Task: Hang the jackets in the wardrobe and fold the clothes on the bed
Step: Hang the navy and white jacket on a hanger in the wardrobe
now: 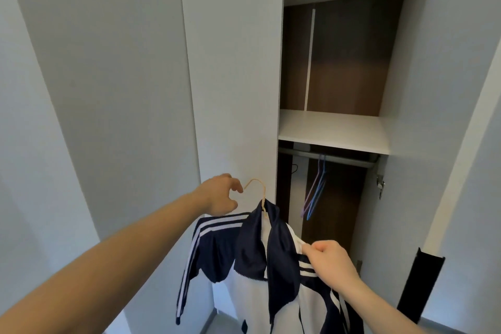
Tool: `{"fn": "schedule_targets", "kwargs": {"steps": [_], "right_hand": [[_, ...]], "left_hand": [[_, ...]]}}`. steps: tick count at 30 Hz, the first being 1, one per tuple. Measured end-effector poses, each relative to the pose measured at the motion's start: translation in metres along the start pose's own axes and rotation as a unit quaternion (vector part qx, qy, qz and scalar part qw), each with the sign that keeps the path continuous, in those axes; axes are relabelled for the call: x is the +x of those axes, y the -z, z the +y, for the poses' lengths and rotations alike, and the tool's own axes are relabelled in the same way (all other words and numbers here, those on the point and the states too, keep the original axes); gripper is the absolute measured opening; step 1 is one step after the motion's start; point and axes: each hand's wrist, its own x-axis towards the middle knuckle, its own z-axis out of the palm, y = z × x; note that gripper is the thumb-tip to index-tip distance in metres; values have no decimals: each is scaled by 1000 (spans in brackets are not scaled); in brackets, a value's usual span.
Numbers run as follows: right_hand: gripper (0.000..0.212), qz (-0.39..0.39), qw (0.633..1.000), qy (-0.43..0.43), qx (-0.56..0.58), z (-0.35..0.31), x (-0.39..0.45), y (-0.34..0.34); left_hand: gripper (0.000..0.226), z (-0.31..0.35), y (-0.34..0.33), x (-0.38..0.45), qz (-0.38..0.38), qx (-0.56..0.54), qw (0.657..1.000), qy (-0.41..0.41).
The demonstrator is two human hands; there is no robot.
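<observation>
- While the jacket (260, 274) hangs on its hanger (262, 198) out in front of the open wardrobe (401, 116), it has not yet reached the rail (328, 158).
- Left hand (218, 195): its fingers (236, 184) are loosely curled and apart, just left of the hook. I cannot tell whether they touch it, and they grip nothing that shows.
- Right hand (329, 260): thumb and fingers pinch the white shoulder cloth, just right of the collar and below the hook.
- The jacket's weight, by my reading, is borne mostly through that pinch of cloth, so the hanger could tip or slide out of the neck if the pinch slackens.
- With no firm hold on the hook, it may swing or turn away from the rail as the jacket goes forward, and miss it.
- That rail sits up and to the right of both hands, tucked close under the shelf (333, 127), so a hook raised too high could knock the shelf edge.
- Two coloured hangers (315, 192) already hang on the rail, right of the hook and beyond it; the jacket's shoulder could snag or push them.
- On the left, the door (233, 76) stands just behind the left hand, and the trailing sleeve could brush it.
</observation>
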Motion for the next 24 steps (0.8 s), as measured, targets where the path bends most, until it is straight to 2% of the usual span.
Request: {"fn": "schedule_targets", "kwargs": {"steps": [6,12,18,24], "right_hand": [[52,1,997,-72,17,24,19,-10],[60,44,987,-149,45,35,52,-9],[61,89,976,-188,66,44,78,-10],[62,88,971,-211,67,50,95,-15]], "left_hand": [[53,10,-12,68,18,21,1000,2],[70,31,-12,151,30,108,991,-67],[81,52,-19,219,0,241,962,-130],[80,50,-38,250,-47,360,927,-90]]}}
